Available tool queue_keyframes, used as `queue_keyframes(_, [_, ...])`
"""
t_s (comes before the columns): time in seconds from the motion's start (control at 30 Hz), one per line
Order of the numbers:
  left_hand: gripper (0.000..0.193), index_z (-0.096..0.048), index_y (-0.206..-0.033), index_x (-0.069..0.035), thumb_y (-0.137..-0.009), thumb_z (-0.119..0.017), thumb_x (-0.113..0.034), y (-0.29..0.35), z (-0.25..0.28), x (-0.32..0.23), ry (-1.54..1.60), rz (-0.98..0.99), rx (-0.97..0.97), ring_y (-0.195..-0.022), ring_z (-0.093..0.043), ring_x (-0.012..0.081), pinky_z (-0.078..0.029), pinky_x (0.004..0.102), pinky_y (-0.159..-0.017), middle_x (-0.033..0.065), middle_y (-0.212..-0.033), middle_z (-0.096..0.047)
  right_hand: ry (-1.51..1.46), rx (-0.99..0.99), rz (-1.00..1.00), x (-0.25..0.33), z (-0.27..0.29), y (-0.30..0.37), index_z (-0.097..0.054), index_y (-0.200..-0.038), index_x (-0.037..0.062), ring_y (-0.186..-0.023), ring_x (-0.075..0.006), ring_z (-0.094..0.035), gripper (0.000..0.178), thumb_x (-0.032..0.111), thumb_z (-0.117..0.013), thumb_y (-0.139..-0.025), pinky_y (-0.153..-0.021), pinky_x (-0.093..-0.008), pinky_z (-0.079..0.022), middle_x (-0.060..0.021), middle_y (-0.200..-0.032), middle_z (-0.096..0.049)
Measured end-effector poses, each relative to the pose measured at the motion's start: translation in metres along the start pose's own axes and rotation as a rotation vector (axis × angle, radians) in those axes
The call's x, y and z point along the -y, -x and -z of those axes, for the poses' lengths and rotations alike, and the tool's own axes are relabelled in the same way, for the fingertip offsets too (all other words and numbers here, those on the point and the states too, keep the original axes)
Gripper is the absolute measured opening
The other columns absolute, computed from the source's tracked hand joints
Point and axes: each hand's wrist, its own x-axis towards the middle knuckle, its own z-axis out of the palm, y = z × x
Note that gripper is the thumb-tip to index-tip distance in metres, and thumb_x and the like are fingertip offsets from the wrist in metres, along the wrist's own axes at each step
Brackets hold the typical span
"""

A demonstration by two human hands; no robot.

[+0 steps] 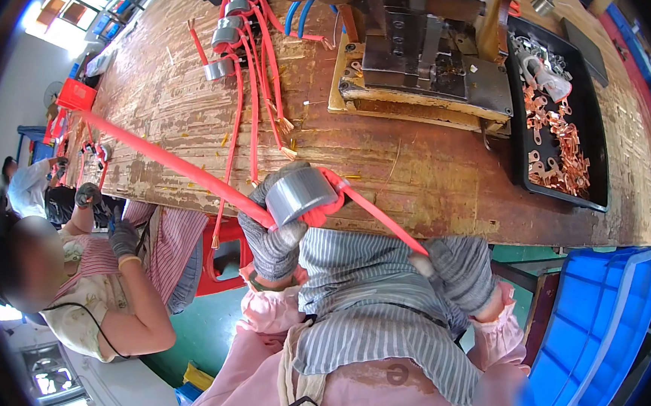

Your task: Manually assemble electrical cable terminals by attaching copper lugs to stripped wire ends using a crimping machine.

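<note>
My left hand (283,244), in a grey knitted glove, is closed around a grey metal ring (300,195) with red cable wound through it. From the ring one thick red cable (170,163) stretches away to the far left. A thinner red cable (385,218) runs right to my right hand (442,268), also gloved, whose fingers pinch its end. The ring is just in front of the table edge, above my striped apron. Similar rings (228,35) with red cables lie in a row on the table, several cable ends showing bare copper strands.
A heavy metal press (418,59) stands on the wooden table (418,179). To its right, a black tray (525,172) holds copper lugs (566,156) and silver ones. A blue crate (596,320) is at my right. A gloved co-worker (108,286) sits at the left, near a red stool (223,260).
</note>
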Motion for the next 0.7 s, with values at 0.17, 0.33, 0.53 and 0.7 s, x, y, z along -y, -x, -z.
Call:
queue_keyframes(0.17, [0.049, -0.054, -0.103, 0.004, -0.069, -0.07, -0.027, -0.016, -0.023, -0.007, 0.265, 0.098, -0.142, -0.076, -0.057, 0.0192, -0.046, 0.0309, -0.071, 0.0087, -0.089, -0.059, 0.121, -0.14, -0.033, -0.009, -0.003, -0.02, -0.046, -0.055, 0.0097, -0.044, -0.0307, -0.046, 0.037, 0.036, -0.058, -0.078, -0.04, -0.0417, -0.031, -0.0113, -0.049, -0.045])
queue_keyframes(0.33, [0.039, -0.055, -0.103, 0.0, -0.077, -0.064, -0.027, -0.035, -0.04, 0.011, 0.368, 0.143, -0.022, -0.086, -0.055, 0.0183, -0.044, 0.0314, -0.077, 0.0077, -0.094, -0.058, 0.033, -0.319, 0.021, -0.031, -0.004, -0.03, -0.048, -0.061, 0.0086, -0.044, -0.0306, -0.046, 0.031, 0.031, -0.056, -0.081, -0.041, -0.0401, -0.032, -0.0111, -0.051, -0.045])
queue_keyframes(0.53, [0.037, -0.053, -0.11, 0.001, -0.081, -0.062, -0.021, -0.023, -0.024, 0.038, 0.114, 0.15, -0.037, -0.089, -0.057, 0.0155, -0.048, 0.0273, -0.073, 0.0082, -0.099, -0.057, -0.012, -0.316, -0.059, -0.062, -0.045, -0.033, -0.054, -0.067, 0.0087, -0.05, -0.0301, -0.053, 0.033, 0.036, -0.05, -0.085, -0.046, -0.0407, -0.04, -0.0122, -0.055, -0.052])
queue_keyframes(0.7, [0.04, -0.049, -0.117, -0.002, -0.08, -0.062, -0.01, -0.003, -0.006, 0.011, -0.411, 0.324, 0.112, -0.083, -0.057, 0.0106, -0.045, 0.0234, -0.071, 0.0087, -0.089, -0.06, -0.288, -0.207, -0.166, -0.072, -0.047, -0.038, -0.057, -0.07, 0.0057, -0.058, -0.0346, -0.055, 0.044, 0.045, -0.043, -0.086, -0.056, -0.0437, -0.043, -0.0163, -0.063, -0.057])
